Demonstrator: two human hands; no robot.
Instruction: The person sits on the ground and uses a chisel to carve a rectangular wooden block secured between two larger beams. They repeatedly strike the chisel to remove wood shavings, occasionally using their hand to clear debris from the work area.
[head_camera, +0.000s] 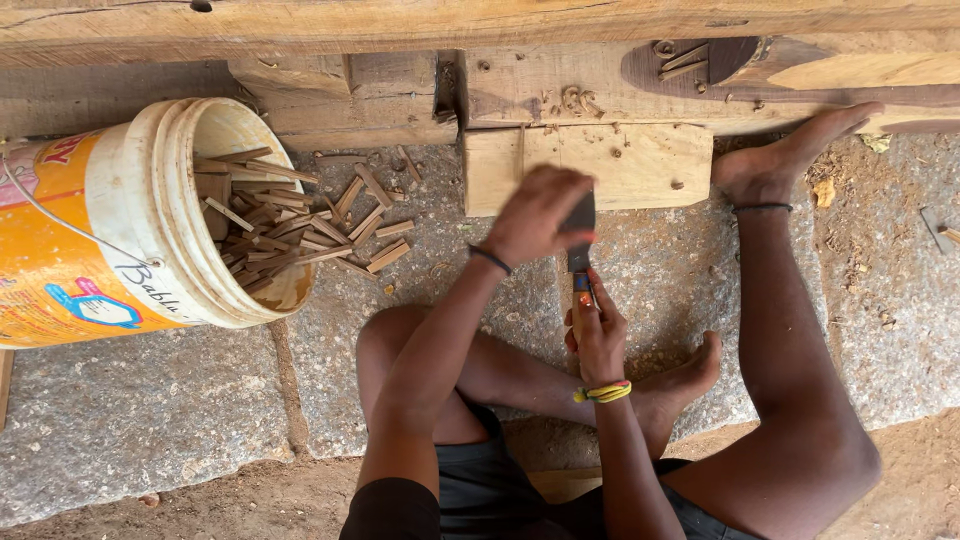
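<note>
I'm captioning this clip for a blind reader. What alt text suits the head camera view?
Seated on stone paving, a person's left hand grips a dark-bladed tool over a small wooden piece held upright by the right hand. A tipped white-and-orange plastic bucket spills short wooden slips at left; a pale wooden block sits ahead under heavy timber beams.

A tipped plastic bucket (130, 225) lay at nine o'clock on the stone slab floor (150, 400), with small wooden sticks (260, 235) in and spilling from its mouth. A flat wooden block (640, 160) lay at twelve o'clock, against the long timber beam (480, 25) behind it.
</note>
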